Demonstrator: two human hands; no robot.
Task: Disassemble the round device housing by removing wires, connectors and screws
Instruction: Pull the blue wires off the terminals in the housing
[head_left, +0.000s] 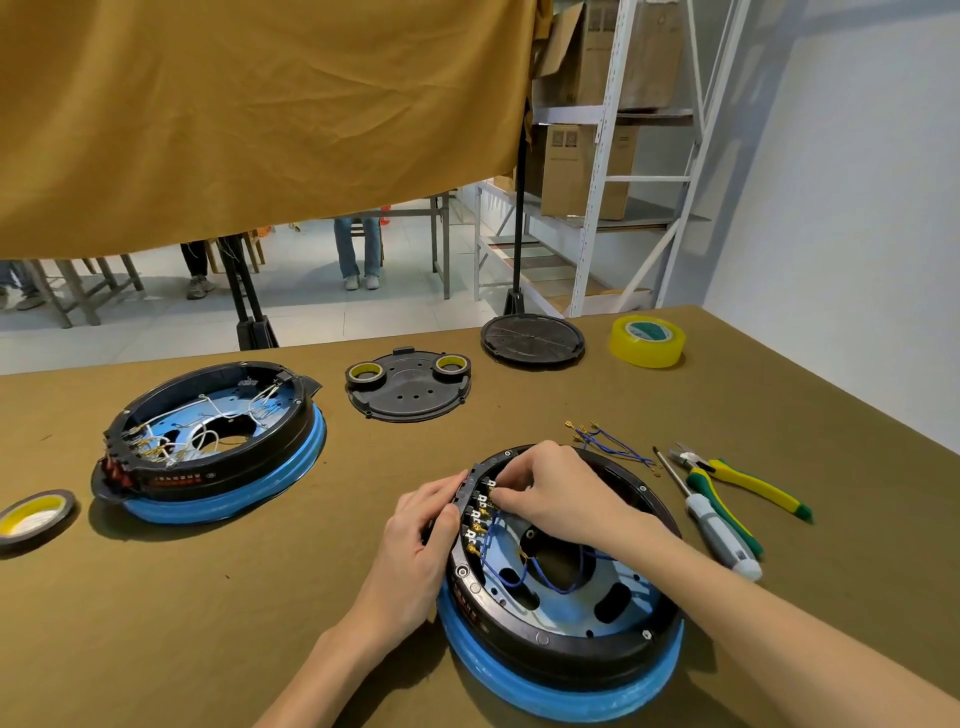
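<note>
Two bare hands work on the round device housing (566, 597), a black ring on a blue band that sits near the front edge of the bench (208, 623), right of its middle. The left hand (421, 540) lies against the housing's outer left wall, fingers curled over the rim beside a row of brass-tipped connectors (480, 512). The right hand (556, 493) reaches across the open top, its fingertips bunched together at the upper connectors; whether they actually pinch one is hidden by the fingers themselves. Blue wires (524, 571) loop from the connectors over the silvery inner plate.

Just past the housing, toward the right edge, lies a loose bundle of removed blue wires (613, 447). Beside them are a screwdriver (711, 525) and yellow-and-green pliers (737, 483), side by side.

Farther back sits a flat black cover plate (410, 387) carrying two small tape rolls, and beyond it a round black lid (532, 340) and a yellow tape roll (647, 340) near the far edge. A second housing (208, 441) with white wires stands toward the left edge, with another tape roll (34, 517) at that edge.
</note>
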